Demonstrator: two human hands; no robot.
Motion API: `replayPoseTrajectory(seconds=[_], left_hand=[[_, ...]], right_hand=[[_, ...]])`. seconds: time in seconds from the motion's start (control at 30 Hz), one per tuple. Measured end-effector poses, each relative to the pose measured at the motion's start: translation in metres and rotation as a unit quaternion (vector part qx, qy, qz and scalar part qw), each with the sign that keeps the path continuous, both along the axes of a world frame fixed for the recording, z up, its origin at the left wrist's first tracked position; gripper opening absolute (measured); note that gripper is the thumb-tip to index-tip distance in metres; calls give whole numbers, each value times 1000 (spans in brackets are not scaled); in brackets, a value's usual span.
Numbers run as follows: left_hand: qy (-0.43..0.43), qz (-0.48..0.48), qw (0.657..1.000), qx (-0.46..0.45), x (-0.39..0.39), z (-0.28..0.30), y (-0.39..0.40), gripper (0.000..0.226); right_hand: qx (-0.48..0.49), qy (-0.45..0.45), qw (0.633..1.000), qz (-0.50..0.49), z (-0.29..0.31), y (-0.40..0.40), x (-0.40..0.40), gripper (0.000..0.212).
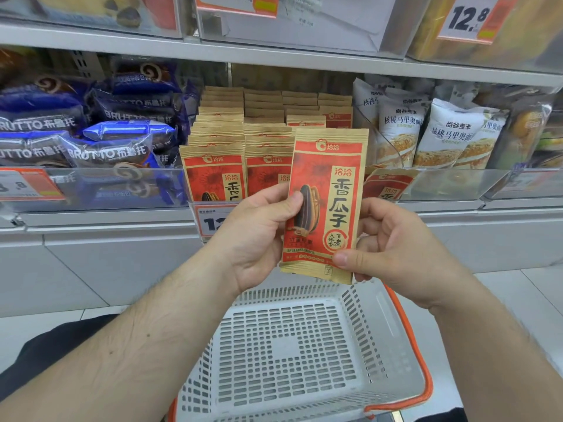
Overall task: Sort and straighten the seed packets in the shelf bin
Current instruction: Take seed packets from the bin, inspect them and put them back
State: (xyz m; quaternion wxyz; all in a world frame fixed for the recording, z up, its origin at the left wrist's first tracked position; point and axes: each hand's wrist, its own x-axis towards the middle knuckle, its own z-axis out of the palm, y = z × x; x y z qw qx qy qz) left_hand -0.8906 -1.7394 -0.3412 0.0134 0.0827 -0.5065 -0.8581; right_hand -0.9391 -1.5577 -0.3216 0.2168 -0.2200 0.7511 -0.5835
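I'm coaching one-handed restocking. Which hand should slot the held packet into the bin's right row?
Probably the right hand: it pinches the packet at its lower corner and sits nearer the slumped packet. The left hand would have to cross over.

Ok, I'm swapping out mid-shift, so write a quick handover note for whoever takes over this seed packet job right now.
Left hand: grips the held seed packet at its left edge, thumb on the front.
Right hand: pinches the same packet at its lower right corner.
The packet is upright, face out, in front of the shelf bin, above the white basket.
Done: the left rows of packets stand upright in the bin.
Left: place the held packet in a row; one tilted packet at the right front needs straightening.
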Motion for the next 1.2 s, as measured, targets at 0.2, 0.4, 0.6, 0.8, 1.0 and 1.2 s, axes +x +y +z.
replayPoseTrajectory(seconds=[0.2, 0.4, 0.6, 0.8, 1.0, 1.2], left_hand=[[8, 23, 988, -151, 3, -9, 10, 47], [15, -17, 986, -163, 3, -13, 12, 56], [17, -95, 982, -165, 5, -15, 19, 47], [4, -46, 995, -91, 1, -16, 15, 76], [34, -140, 990, 0, 3, -11, 13, 50], [31, -134, 990, -2, 3, -10, 14, 54]], right_hand=[[123, 110, 986, -33, -3, -11, 10, 55], [37, 98, 994, 3, -1, -4, 6, 49], [6, 167, 982, -85, -9, -14, 8, 26], [-77, 60, 994, -39, -10, -18, 10, 27], [-141, -5, 990, -12, -6, -19, 10, 29], [-153, -13, 988, -11, -7, -19, 10, 24]])
